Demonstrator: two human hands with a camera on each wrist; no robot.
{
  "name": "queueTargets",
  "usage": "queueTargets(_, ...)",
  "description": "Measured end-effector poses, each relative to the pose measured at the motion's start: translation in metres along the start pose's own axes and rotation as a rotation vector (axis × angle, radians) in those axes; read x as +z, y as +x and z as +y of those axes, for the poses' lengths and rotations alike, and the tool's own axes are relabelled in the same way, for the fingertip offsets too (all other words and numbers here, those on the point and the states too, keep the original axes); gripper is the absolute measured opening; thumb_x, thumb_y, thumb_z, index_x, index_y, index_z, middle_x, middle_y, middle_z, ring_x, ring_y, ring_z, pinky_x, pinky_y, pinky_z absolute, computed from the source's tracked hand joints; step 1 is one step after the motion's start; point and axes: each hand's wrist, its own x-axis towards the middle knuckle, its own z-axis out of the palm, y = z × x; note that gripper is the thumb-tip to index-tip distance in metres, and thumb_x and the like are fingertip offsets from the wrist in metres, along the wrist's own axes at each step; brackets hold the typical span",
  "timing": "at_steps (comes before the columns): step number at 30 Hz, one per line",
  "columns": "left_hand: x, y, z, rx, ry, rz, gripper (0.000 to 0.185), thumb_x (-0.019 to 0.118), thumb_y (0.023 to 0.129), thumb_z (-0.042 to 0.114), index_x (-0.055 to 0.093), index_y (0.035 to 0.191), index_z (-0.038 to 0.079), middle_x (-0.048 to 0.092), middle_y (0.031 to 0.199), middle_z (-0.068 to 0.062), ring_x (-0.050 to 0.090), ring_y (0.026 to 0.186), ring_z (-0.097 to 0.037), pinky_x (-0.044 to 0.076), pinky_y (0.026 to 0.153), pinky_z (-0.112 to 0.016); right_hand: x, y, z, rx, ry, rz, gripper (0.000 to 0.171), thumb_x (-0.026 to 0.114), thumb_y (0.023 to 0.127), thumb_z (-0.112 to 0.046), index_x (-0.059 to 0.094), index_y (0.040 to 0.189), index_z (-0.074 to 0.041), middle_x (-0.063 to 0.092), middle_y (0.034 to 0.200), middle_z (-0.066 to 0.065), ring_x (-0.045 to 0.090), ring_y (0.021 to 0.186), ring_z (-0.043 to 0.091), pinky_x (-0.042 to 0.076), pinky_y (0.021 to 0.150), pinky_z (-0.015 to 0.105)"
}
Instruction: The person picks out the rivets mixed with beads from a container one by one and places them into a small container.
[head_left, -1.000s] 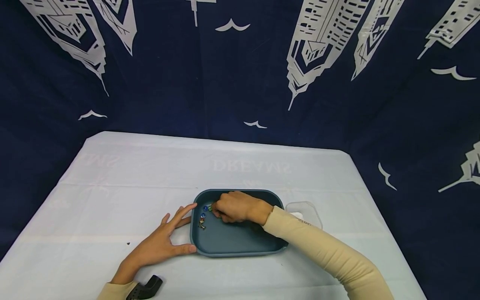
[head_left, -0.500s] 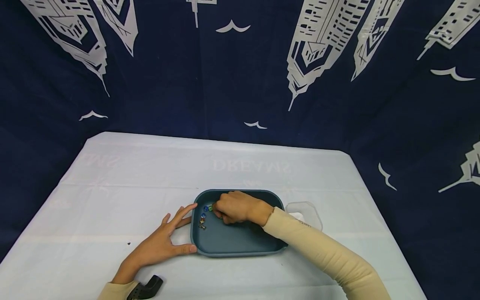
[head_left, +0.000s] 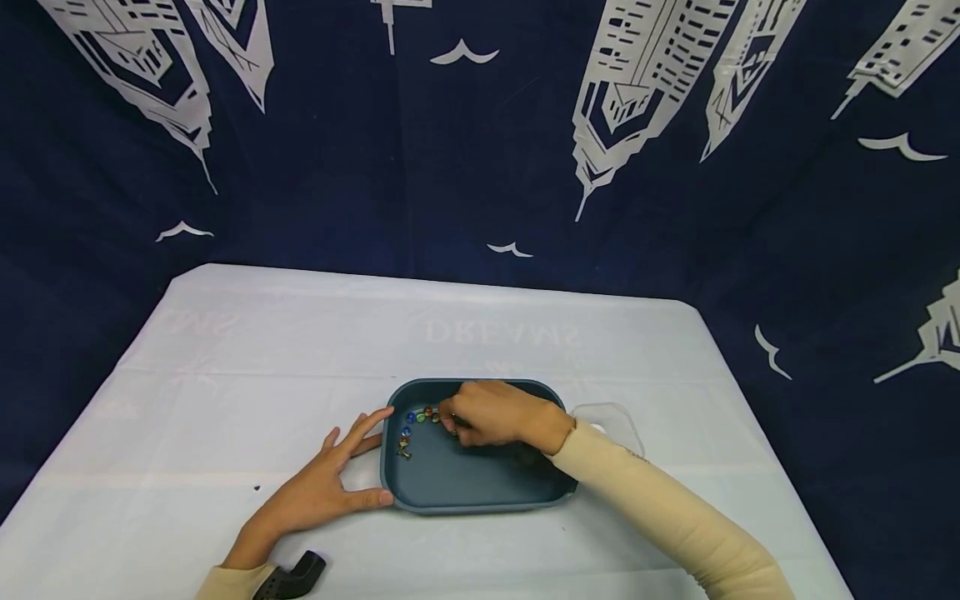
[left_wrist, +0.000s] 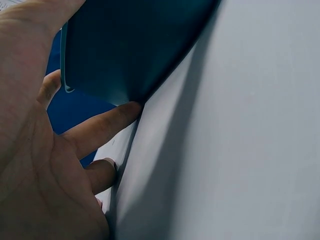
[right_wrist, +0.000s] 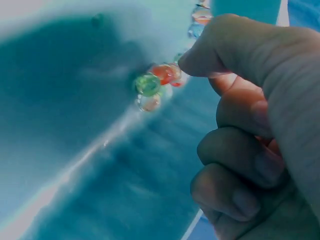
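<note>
A dark teal tray (head_left: 480, 487) lies on the white table. A short row of marbles runs along its far left: blue (head_left: 410, 417), green (head_left: 420, 416), red (head_left: 429, 412). The right wrist view shows the green marble (right_wrist: 148, 84), a red marble (right_wrist: 162, 73) and a clear marble (right_wrist: 149, 102) close together. My right hand (head_left: 491, 414) hovers inside the tray just right of that row, fingers curled, and no marble shows between them. My left hand (head_left: 322, 492) lies flat on the table, straight fingers touching the tray's left wall (left_wrist: 130, 45).
Another blue marble (head_left: 406, 432) and a small dark piece (head_left: 404, 451) sit near the tray's left wall. A clear plastic container (head_left: 611, 421) stands just right of the tray. A black wrist mount (head_left: 292, 577) shows at the bottom edge. Dark printed cloth hangs behind the table.
My right hand has drawn a little to the right, uncovering red marbles at the end of the row. The left hand and the tray have stayed still.
</note>
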Motion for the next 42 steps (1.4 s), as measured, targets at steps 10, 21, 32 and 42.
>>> queueTargets(10, 0.000, 0.001, 0.000, -0.008, -0.004, 0.001, 0.100, 0.084, 0.079, 0.044, 0.022, 0.159, 0.038, 0.058, 0.144, -0.010, 0.015, 0.153, -0.043, -0.007, 0.115, -0.073, -0.014, -0.022, 0.010, 0.060, 0.060, 0.051, 0.008, 0.066, 0.088, -0.006, 0.069, 0.092, -0.013, 0.045, 0.063, -0.012, 0.036, 0.054, 0.002, 0.034, 0.053, 0.019)
queueTargets(21, -0.001, 0.001, 0.001, -0.010, -0.001, -0.003, 0.100, 0.083, 0.079, 0.046, 0.022, 0.158, 0.039, 0.058, 0.144, -0.009, 0.014, 0.153, -0.044, -0.008, 0.116, -0.073, -0.026, -0.051, 0.015, 0.073, 0.070, 0.112, 0.007, 0.065, 0.089, -0.007, 0.069, 0.094, -0.011, 0.039, 0.057, -0.013, 0.030, 0.050, 0.000, 0.031, 0.051, 0.018)
queueTargets(32, -0.001, -0.001, 0.000, -0.012, -0.014, -0.002, 0.099, 0.083, 0.079, 0.045, 0.023, 0.158, 0.038, 0.058, 0.144, -0.011, 0.013, 0.153, -0.045, -0.009, 0.115, -0.073, -0.029, -0.079, 0.024, 0.165, 0.107, 0.130, 0.009, 0.067, 0.088, -0.007, 0.066, 0.093, -0.015, 0.033, 0.055, -0.014, 0.027, 0.049, 0.000, 0.031, 0.051, 0.019)
queueTargets(42, 0.000, 0.000, 0.001, -0.006, -0.008, -0.008, 0.099, 0.083, 0.080, 0.044, 0.022, 0.158, 0.039, 0.058, 0.144, -0.010, 0.012, 0.153, -0.045, -0.008, 0.115, -0.074, -0.030, -0.101, 0.030, 0.212, 0.116, 0.157, 0.013, 0.068, 0.088, -0.007, 0.064, 0.090, -0.019, 0.031, 0.054, -0.015, 0.027, 0.047, -0.002, 0.030, 0.050, 0.017)
